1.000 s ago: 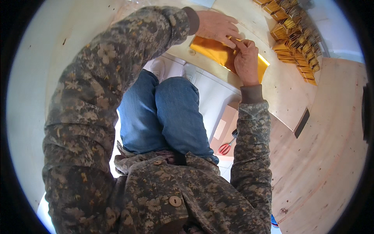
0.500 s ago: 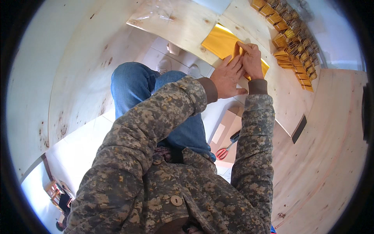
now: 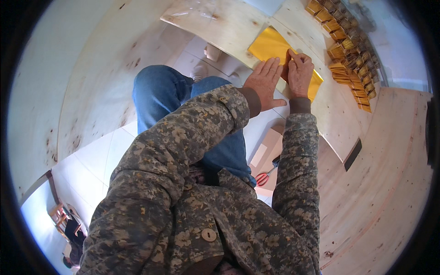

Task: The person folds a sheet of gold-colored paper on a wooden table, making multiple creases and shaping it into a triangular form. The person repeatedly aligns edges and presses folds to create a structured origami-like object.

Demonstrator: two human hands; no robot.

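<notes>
Gold foil under our palms: our left hand (image 3: 265,82) lies flat, fingers spread wide and gripping nothing, on the near edge of the gold sheet (image 3: 270,46), while our right hand (image 3: 300,75) sits just beside it, fingers curled down on the foil, thumb tucked; whether it pinches an edge or only presses, we cannot tell. That sheet lies on the pale plywood tabletop (image 3: 215,23), running from under both hands toward the far side. We judge this a smoothing or creasing step, both hands bearing down together. Next move, as we read it, calls for steady pressure and sliding along without tearing thin foil. Further out, rows of small folded gold pieces (image 3: 350,50) line the tabletop to our right, well apart. Below, red-handled scissors (image 3: 263,178) rest on a cardboard box (image 3: 266,149) by our blue-jeaned knees (image 3: 160,91).
</notes>
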